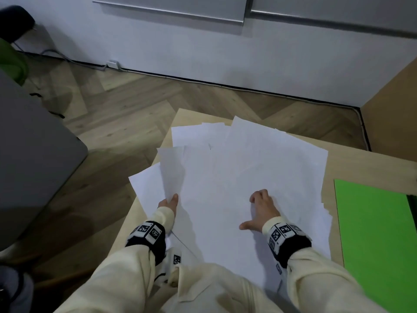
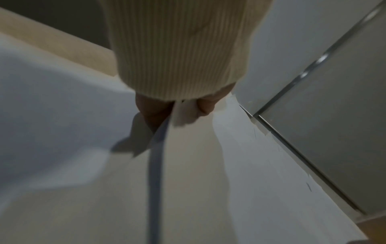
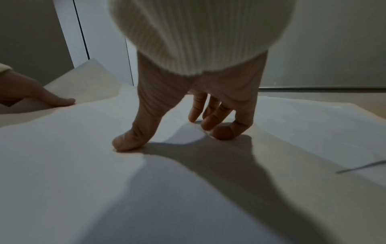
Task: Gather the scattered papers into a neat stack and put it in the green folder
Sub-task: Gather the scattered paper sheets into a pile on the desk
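Several white papers (image 1: 237, 168) lie fanned out and overlapping on a light wooden table (image 1: 361, 161). My left hand (image 1: 170, 199) pinches the near edge of one sheet (image 1: 172, 168) at the left side of the spread, and that sheet curls up off the pile. In the left wrist view my left hand (image 2: 177, 112) has the thumb above and the fingers below the sheet's edge (image 2: 158, 148). My right hand (image 1: 252, 211) rests on the middle papers, thumb spread wide and bent fingertips (image 3: 217, 130) pressing down on the paper (image 3: 83, 165). The green folder (image 1: 372, 233) lies flat at the table's right, beside the papers.
One sheet (image 1: 144, 184) overhangs the table's left edge. A grey piece of furniture (image 1: 33, 154) stands to the left across a strip of wooden floor (image 1: 135, 105). A white wall (image 1: 225, 53) is behind, and a wooden panel (image 1: 394, 109) rises at the far right.
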Demonstrator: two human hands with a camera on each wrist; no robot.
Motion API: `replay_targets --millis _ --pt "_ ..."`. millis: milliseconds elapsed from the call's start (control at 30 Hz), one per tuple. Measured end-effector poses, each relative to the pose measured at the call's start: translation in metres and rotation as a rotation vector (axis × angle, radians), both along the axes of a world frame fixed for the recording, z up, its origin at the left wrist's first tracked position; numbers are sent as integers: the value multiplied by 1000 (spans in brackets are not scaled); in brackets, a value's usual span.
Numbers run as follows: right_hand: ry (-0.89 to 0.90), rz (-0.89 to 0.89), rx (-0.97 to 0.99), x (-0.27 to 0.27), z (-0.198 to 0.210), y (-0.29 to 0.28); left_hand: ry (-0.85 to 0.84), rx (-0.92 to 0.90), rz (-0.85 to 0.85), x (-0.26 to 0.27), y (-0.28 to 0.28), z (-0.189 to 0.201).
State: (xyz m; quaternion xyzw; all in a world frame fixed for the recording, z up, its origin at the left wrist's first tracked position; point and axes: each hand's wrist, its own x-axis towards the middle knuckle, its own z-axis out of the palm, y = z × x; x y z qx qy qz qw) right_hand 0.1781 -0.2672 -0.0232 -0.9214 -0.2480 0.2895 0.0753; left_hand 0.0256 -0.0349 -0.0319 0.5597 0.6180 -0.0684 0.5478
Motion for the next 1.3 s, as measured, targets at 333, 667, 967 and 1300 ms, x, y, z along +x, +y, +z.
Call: replay_targets --millis 333,667,967,1300 --pt "111 -243 -39 0 1 -4 13 -37 46 3 3 2" --pt "-9 -981 -147 17 -5 -69 -13 -18 36 11 4 0" --pt "23 -1043 526 1 2 -15 84 0 -125 26 -4 6" --pt "310 -586 654 10 14 19 -48 -30 -146 26 -2 -1"
